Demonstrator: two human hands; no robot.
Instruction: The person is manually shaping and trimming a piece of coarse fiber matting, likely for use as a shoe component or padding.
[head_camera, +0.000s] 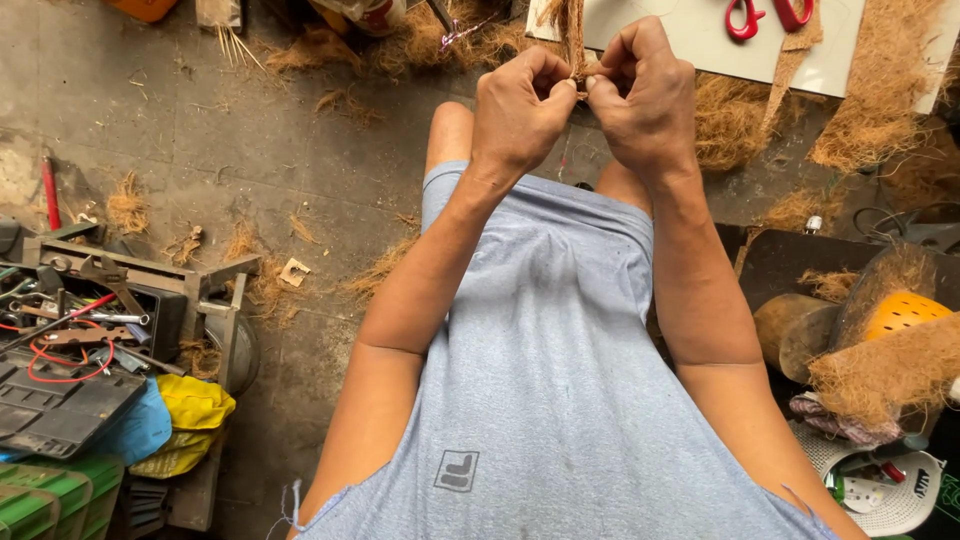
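Note:
My left hand (518, 110) and my right hand (645, 95) are held close together in front of me, fingers curled. Between them they pinch a thin bundle of brown coconut fibre (572, 35) that runs up out of the top of the view. The fingertips of both hands meet on the lower end of the bundle. My forearms reach up from my grey-blue shirt, and my knees show just below the hands.
A white board (700, 45) with red-handled scissors (768, 15) lies ahead. Heaps of coconut fibre (880, 90) lie right and ahead. A tool tray (70, 320) with pliers and red wire sits left, beside yellow cloth (190, 410). An orange perforated helmet (905, 312) sits right.

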